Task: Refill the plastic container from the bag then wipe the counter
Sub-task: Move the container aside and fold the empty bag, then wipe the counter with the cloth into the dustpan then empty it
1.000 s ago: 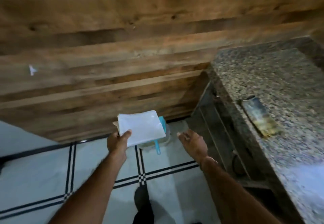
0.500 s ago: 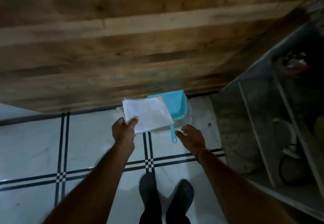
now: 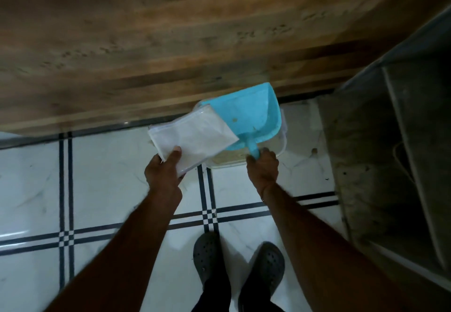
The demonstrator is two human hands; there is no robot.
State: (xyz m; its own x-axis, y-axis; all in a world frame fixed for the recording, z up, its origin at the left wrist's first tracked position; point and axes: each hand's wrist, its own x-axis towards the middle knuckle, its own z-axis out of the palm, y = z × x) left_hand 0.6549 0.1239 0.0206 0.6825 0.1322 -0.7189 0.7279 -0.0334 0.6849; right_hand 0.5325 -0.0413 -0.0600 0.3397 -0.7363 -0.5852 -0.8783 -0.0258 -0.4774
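**Scoop handle in the right hand, bag in the left**

The person is standing on the tiled floor (image 3: 102,184), facing a wooden wall (image 3: 170,43). The plastic container (image 3: 280,145) is sitting on the floor at the wall's foot, mostly hidden. A blue dustpan-like scoop (image 3: 246,113) is lying across it, handle pointing back toward the person. The white bag (image 3: 190,138) is overlapping the scoop's left edge. The left hand (image 3: 163,172) is pinching the bag's near corner; the right hand (image 3: 262,167), the nearer one, is closing around the handle, probably to lift the scoop clear.

Bag (image 3: 192,135) over scoop (image 3: 246,113), container (image 3: 281,140)
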